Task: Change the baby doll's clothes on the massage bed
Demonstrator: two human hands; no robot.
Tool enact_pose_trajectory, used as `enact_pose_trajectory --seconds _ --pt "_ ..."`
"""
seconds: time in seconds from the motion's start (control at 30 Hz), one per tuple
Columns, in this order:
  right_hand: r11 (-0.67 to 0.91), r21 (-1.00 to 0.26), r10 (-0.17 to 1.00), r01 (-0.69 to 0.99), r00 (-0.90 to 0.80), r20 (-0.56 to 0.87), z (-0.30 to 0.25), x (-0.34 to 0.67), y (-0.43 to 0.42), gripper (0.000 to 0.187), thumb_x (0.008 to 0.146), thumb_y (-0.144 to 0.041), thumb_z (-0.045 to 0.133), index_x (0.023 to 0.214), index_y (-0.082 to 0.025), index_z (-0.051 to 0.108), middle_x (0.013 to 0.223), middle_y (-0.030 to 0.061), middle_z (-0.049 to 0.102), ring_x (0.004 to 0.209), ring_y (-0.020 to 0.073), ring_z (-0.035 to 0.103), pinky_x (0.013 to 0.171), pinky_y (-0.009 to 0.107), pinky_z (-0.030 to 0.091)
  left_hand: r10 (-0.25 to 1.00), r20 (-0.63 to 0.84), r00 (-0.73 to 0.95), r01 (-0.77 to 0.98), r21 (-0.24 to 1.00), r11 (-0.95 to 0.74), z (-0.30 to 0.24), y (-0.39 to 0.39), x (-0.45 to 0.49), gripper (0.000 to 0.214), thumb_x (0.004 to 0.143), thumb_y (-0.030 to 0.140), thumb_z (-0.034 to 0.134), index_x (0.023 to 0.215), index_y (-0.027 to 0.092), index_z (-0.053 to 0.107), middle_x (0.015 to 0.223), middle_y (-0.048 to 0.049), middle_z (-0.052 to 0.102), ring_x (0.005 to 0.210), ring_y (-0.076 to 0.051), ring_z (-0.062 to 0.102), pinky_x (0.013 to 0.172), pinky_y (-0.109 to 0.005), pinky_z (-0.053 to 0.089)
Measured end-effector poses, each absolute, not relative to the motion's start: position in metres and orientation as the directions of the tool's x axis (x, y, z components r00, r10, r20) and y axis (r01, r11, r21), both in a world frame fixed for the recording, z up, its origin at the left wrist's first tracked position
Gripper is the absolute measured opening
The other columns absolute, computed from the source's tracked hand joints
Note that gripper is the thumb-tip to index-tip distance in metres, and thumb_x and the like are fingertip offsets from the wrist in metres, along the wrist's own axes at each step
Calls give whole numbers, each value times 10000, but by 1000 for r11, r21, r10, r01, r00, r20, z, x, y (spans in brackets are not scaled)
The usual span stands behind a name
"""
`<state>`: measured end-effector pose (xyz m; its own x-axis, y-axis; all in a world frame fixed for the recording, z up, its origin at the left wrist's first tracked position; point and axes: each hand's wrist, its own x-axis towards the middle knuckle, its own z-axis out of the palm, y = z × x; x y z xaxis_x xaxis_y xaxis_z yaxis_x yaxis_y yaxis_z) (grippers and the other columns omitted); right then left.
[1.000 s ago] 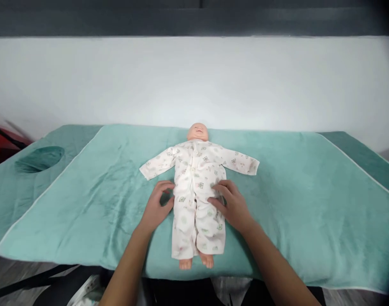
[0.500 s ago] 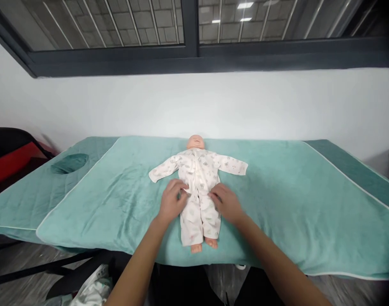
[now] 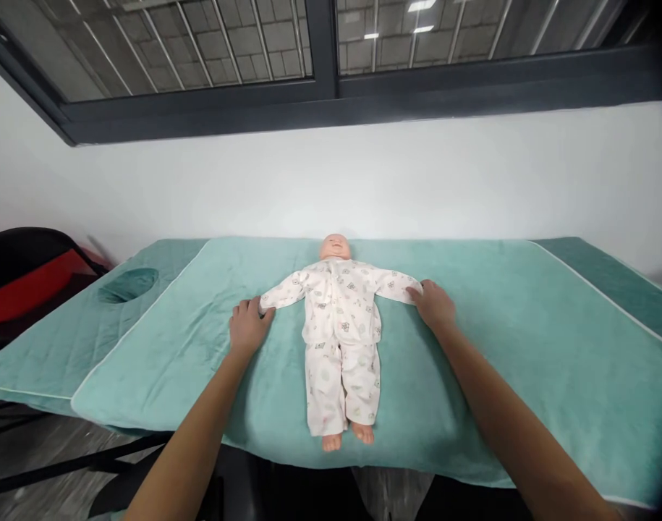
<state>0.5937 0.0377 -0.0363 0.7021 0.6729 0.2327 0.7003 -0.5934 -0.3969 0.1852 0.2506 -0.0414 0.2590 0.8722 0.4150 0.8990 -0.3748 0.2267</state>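
A baby doll (image 3: pixel 336 247) lies on its back on a green-covered bed, head toward the wall and bare feet toward me. It wears a white printed long-sleeved top (image 3: pixel 338 300) and matching trousers (image 3: pixel 325 383). Both sleeves stretch out sideways. At the end of the sleeve on the left, my left hand (image 3: pixel 249 323) has its fingers closed around the cuff. My right hand (image 3: pixel 435 302) pinches the cuff of the other sleeve between thumb and fingers. The doll's hands do not show. The top's hem lies flat over the trouser waist.
The green bed cover (image 3: pixel 498 347) spreads wide on both sides. A face hole (image 3: pixel 129 284) is in the bed's left end. Beyond stands a white wall (image 3: pixel 331 188) under a dark window frame (image 3: pixel 200 116). A black and red chair (image 3: pixel 37 282) is at far left.
Both hands have left the top's hem and moved outward and up to the sleeve ends. The hem now lies straighter over the trousers. The view has tilted slightly.
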Motion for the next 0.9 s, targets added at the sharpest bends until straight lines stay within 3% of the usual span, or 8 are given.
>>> enact_pose_trajectory --seconds 0.07,0.23,0.4,0.5,0.6,0.73,0.83,0.9 --pt "-574 -433 690 695 695 202 -42 599 44 426 969 -516 406 1183 -182 562 991 118 660 897 253 605 685 317 365 847 452 279 893 202 -402 -45 250 186 461 928 450 462 1276 168 572 1139 -143 584 1094 -315 520 899 -417 423" --pt "-522 -522 673 674 702 232 -37 635 55 302 970 -395 405 1124 -227 604 1078 80 666 961 222 590 740 295 366 840 519 157 862 343 -373 -48 249 181 400 944 326 433 1300 193 556 1180 -101 589 1071 -251 563 844 -331 438" --pt "-584 -558 557 589 791 253 -34 654 62 353 972 -402 373 1151 -194 595 1070 104 658 939 239 579 738 312 374 859 509 57 885 373 -279 -49 249 177 369 947 262 384 1217 169 617 1138 -115 591 1040 -252 568 817 -338 445" --pt "-577 -550 550 604 785 285 -36 650 61 365 974 -399 368 1164 -184 595 1061 113 647 931 243 573 755 324 386 857 514 31 899 361 -250 -50 251 179 369 932 265 398 1204 160 624 1121 -130 587 1043 -274 558 823 -361 445" --pt "-532 -504 571 680 728 379 -34 641 56 354 957 -362 412 1207 -173 576 1195 131 586 1074 261 526 872 350 392 846 533 22 904 350 -244 -50 252 181 396 908 284 436 1223 119 610 1164 -165 549 1063 -294 544 868 -380 441" --pt "-266 -396 648 879 467 602 -29 601 45 340 962 -350 423 1174 -129 571 1245 157 533 1184 278 458 1007 379 343 786 616 57 896 316 -313 -49 246 182 440 851 174 451 1265 83 567 1284 -181 465 1211 -279 459 1007 -358 388" --pt "66 -540 820 839 263 508 -29 550 33 281 971 -384 440 1098 -157 548 1109 104 567 942 193 559 862 315 426 695 701 158 863 244 -442 -48 234 181 392 848 131 430 1206 102 588 1253 -157 507 1213 -262 448 1044 -359 362" --pt "183 -647 904 740 133 407 -31 520 23 263 959 -412 478 1054 -174 534 1034 75 564 871 174 556 783 299 437 660 694 288 805 197 -559 -49 221 181 327 882 168 430 1160 125 598 1195 -137 558 1168 -256 479 1035 -370 373"
